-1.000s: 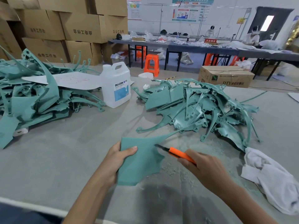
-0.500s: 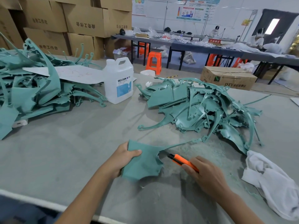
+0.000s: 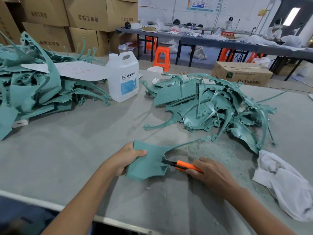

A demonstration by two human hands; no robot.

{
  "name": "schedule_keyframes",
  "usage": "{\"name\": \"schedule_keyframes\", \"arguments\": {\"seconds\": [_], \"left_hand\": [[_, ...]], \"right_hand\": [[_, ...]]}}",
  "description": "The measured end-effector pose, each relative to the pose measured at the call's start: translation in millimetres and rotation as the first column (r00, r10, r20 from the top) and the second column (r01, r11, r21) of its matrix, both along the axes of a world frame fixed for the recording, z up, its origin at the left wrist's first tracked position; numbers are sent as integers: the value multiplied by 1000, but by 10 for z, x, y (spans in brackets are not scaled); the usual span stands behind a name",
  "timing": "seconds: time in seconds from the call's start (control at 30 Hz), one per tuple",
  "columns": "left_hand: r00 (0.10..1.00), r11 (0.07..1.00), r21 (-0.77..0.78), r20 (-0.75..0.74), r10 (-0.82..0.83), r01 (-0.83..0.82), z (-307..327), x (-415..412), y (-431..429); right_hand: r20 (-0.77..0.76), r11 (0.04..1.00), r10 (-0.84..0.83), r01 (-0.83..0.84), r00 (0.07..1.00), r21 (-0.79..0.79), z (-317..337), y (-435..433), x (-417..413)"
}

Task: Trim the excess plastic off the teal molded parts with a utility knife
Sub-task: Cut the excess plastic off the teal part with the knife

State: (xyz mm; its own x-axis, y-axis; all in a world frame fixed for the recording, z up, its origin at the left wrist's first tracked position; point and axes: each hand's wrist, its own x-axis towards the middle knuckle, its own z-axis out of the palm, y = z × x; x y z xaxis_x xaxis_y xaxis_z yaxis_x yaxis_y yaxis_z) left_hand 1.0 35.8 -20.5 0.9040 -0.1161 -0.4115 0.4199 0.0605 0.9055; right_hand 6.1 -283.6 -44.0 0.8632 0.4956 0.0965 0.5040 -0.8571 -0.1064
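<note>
My left hand (image 3: pixel 126 158) grips the left edge of a flat teal molded part (image 3: pixel 149 160) that lies low over the grey table, its thin arm stretching right toward the pile. My right hand (image 3: pixel 210 175) holds an orange utility knife (image 3: pixel 185 166). The knife's dark tip touches the part's right edge, in a notch. A heap of teal parts (image 3: pixel 211 106) lies beyond the knife, and a second heap of teal parts (image 3: pixel 33 92) fills the left side. Teal shavings dust the table around the knife.
A white DEXCON jug (image 3: pixel 123 77) stands between the two heaps, with a white sheet (image 3: pixel 74 71) lying on the left one. A white cloth (image 3: pixel 284 182) sits at the right. Cardboard boxes, orange stools and other worktables with seated people stand behind the table (image 3: pixel 67 158).
The part has been lowered from a raised tilt to lie flatter near the table. The knife has slid down along its right edge. My view has dipped slightly.
</note>
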Motion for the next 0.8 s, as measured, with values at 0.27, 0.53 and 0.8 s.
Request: {"name": "schedule_keyframes", "arguments": {"seconds": [0.27,0.53,0.8], "left_hand": [[1000,999,41,1,-22,22,52,-9,-13],[1000,999,45,-11,-23,24,67,-22,-25],[991,979,150,19,136,-137,-53,-90,-24]], "right_hand": [[-85,999,-14,17,996,46,43,7,58],[-23,997,-70,70,997,-13,54,112,40],[31,952,-211,198,977,232,0,133,-50]]}}
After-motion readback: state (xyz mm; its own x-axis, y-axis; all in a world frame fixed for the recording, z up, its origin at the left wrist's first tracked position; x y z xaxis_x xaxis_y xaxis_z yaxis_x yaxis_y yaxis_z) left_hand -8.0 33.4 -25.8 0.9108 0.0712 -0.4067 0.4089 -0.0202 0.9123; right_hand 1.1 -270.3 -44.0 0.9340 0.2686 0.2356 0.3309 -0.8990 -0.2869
